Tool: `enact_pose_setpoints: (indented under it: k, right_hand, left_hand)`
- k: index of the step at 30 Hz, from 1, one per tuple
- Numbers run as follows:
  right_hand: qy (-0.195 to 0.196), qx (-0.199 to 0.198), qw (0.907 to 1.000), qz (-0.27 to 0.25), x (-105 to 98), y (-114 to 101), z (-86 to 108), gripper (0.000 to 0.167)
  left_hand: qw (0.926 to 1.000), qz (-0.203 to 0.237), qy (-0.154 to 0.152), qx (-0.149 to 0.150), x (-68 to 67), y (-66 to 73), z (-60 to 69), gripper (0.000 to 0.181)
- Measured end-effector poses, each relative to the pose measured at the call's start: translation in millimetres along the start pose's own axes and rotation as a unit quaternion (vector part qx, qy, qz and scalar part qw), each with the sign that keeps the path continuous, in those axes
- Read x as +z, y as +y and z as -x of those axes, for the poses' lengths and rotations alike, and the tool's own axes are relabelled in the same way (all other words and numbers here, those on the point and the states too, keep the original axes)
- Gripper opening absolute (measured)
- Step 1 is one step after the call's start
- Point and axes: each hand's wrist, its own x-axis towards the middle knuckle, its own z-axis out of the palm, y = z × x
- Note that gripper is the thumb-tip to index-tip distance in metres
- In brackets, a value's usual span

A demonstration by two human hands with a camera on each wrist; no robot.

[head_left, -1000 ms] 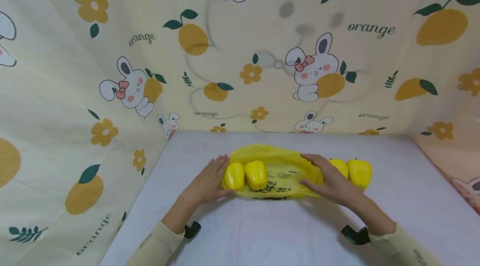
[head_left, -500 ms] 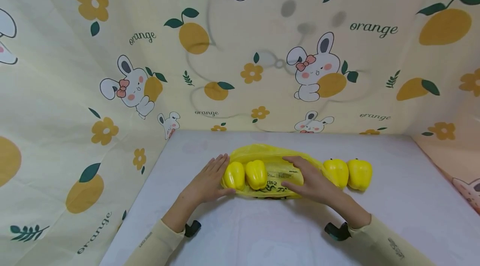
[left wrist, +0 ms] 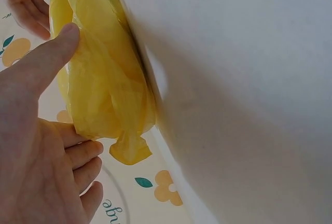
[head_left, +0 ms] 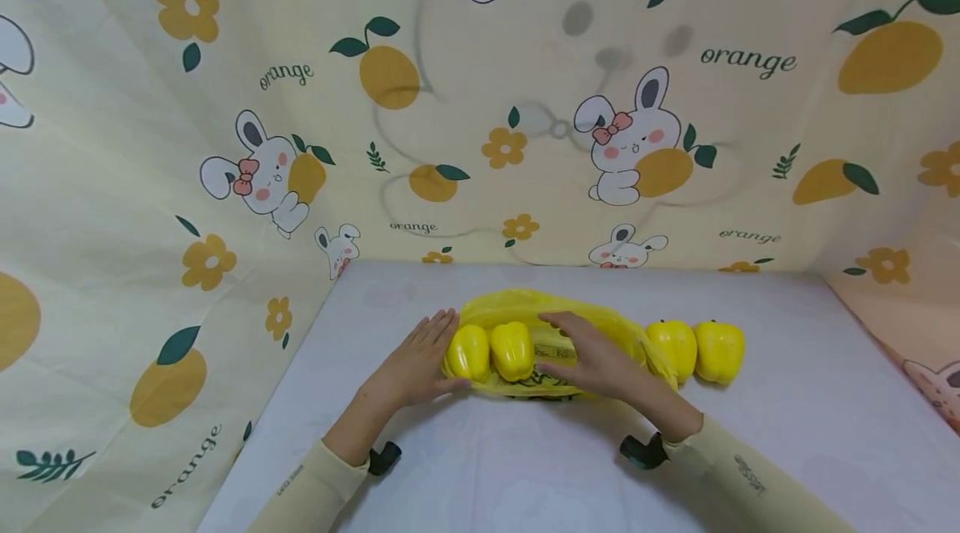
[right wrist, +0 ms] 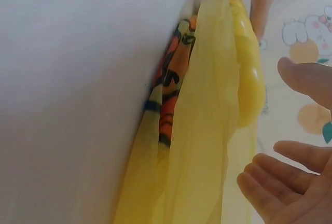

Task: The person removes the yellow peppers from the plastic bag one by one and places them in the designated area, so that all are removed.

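Yellow plastic bag (head_left: 517,304) is best steadied at its left end by the left hand (head_left: 414,362), fingers relaxed; the right hand (head_left: 602,359), fingers parted, should clear the bell peppers (head_left: 512,352) inside.

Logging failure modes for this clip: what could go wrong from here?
The translucent yellow bag gapes, so the two peppers inside might roll out if it tips. Its right edge sits close by an outside pepper, so shifting the bag might nudge that. The left hand lies open against the bag's end, so the bag could slip away.
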Motion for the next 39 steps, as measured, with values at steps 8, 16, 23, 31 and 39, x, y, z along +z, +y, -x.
enact_pose_setpoints:
  k: [8, 16, 23, 31, 39]
  right_hand:
    - [-0.021, 0.011, 0.9997, -0.004, 9, -5, -9.6, 0.085]
    - [-0.025, 0.029, 0.9993, -0.004, 16, -9, -17.2, 0.087]
    - [-0.036, 0.047, 0.9982, -0.007, 21, -10, -20.7, 0.089]
    - [-0.049, 0.059, 0.9971, -0.005, 23, -12, -24.1, 0.094]
    - [-0.054, 0.041, 0.9977, 0.003, 25, -10, -24.2, 0.092]
  left_hand:
    - [1.0000, -0.004, 0.000, 0.001, -0.2, 0.0, 0.1, 0.109]
    - [1.0000, -0.006, 0.002, 0.003, -0.2, 0.0, 0.0, 0.109]
    - [1.0000, -0.004, -0.001, 0.002, -1.2, 0.8, 0.2, 0.109]
    - [1.0000, -0.005, -0.007, 0.001, -1.3, 0.9, -0.1, 0.109]
    - [0.9999, -0.010, -0.009, 0.001, -1.3, 0.8, -0.2, 0.109]
